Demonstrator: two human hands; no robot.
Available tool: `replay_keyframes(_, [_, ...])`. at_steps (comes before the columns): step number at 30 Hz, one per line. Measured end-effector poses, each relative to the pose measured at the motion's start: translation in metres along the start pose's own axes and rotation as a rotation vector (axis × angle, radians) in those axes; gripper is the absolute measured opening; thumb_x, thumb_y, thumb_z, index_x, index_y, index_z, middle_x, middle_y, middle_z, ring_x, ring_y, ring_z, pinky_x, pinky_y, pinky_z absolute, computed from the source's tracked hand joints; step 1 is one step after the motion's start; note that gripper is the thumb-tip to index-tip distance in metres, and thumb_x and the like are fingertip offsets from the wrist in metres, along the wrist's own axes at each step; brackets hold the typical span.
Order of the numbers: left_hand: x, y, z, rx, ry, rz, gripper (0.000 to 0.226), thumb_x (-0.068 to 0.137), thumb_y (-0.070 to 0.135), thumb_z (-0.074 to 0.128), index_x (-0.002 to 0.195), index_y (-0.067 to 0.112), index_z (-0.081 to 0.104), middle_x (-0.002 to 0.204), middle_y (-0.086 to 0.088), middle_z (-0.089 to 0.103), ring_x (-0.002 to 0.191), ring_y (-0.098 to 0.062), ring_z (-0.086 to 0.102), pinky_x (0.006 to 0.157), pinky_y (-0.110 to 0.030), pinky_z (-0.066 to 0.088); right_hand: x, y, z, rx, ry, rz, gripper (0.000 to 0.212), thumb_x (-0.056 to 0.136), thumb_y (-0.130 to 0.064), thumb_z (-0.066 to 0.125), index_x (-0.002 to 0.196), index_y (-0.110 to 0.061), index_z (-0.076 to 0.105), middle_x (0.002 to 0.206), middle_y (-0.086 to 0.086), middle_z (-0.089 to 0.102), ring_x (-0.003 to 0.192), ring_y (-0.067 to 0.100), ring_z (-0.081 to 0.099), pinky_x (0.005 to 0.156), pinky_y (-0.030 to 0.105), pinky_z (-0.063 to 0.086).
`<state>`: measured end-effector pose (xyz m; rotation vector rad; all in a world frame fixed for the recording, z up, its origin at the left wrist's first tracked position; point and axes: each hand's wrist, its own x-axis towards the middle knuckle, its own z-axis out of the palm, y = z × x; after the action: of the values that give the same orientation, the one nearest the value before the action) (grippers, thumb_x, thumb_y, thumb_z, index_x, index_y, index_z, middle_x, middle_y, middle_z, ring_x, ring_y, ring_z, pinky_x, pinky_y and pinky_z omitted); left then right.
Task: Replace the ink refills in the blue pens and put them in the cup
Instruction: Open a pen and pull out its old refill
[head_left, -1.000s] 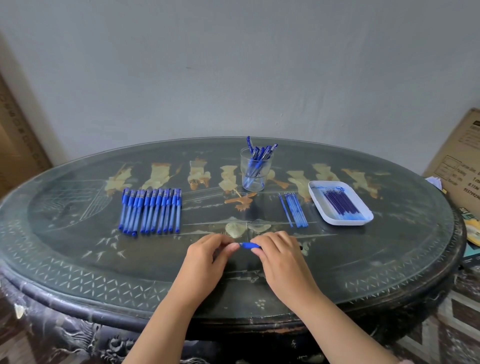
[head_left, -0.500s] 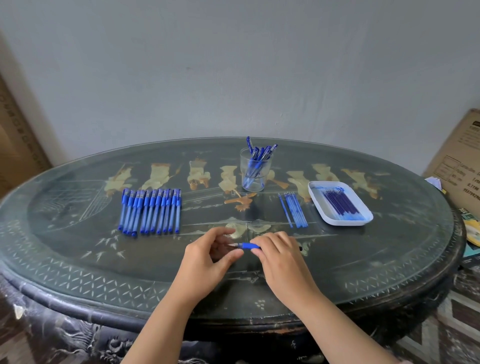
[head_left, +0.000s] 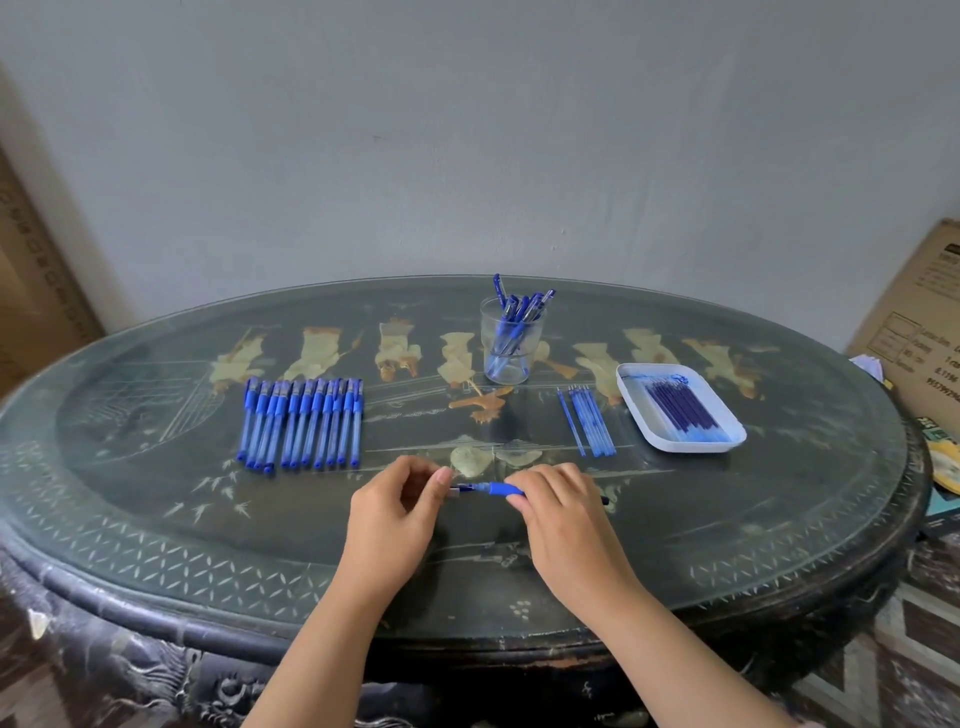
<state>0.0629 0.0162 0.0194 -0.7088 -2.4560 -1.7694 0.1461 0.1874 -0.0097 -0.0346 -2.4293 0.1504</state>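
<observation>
Hands meet at the near middle of the dark oval worktop (head_left: 156, 499), where I hold one blue pen (head_left: 493, 488) level, just above the glass-covered surface. My right hand (head_left: 566, 514) curls round the barrel, fingers over the top; the pen's back end pokes out past the far side of that hand. My left hand (head_left: 395, 512) pinches the pen's tip end between thumb and fingertips, the other fingers curled in. Whether the tip piece is loose or screwed tight, I cannot tell.

To the left, farther back, a row of blue pens (head_left: 301, 423) lies side by side, caps toward the wall. A clear cup (head_left: 511, 345) stands upright at the back centre with several blue pens standing in it, leaning to the right. In front of the cup and to its right, a few loose pale-blue refills (head_left: 589, 421) lie parallel on the worktop. Just beside them on the right sits a white tray (head_left: 631, 400) holding a bundle of dark-blue refills (head_left: 683, 410). A cardboard box (head_left: 924, 322) leans at the right edge, off the worktop, against a plain grey wall (head_left: 467, 130).
</observation>
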Motion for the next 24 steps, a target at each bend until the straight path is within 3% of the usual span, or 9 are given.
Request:
replay_keyframes(5, [0.002, -0.003, -0.005, -0.034, 0.076, -0.057, 0.015, 0.082, 0.007, 0.073, 0.081, 0.022, 0.071, 0.079, 0.004, 0.069, 0.072, -0.006, 0.063, 0.066, -0.009, 0.047, 0.000, 0.000, 0.000, -0.001, 0.016, 0.013, 0.023, 0.099, -0.025, 0.038, 0.095, -0.019, 0.059, 0.090, -0.009, 0.060, 0.077, 0.015, 0.049, 0.067, 0.031, 0.048])
replay_keyframes(10, [0.002, -0.007, -0.003, 0.159, -0.033, 0.074, 0.027, 0.075, -0.006, 0.070, 0.078, 0.021, 0.074, 0.083, 0.006, 0.065, 0.078, -0.006, 0.060, 0.068, -0.007, 0.045, 0.000, 0.001, 0.000, -0.003, 0.014, 0.021, 0.022, 0.099, -0.025, 0.038, 0.095, -0.019, 0.059, 0.089, -0.009, 0.059, 0.076, 0.016, 0.048, 0.067, 0.031, 0.047])
replay_keyframes(24, [0.005, -0.012, 0.006, 0.335, -0.115, 0.127, 0.024, 0.079, 0.008, 0.073, 0.091, 0.029, 0.071, 0.088, 0.014, 0.058, 0.069, -0.004, 0.056, 0.066, -0.011, 0.044, -0.001, -0.001, -0.002, 0.009, -0.025, 0.036, 0.023, 0.100, -0.025, 0.037, 0.096, -0.019, 0.059, 0.091, -0.008, 0.059, 0.079, 0.017, 0.050, 0.069, 0.032, 0.047])
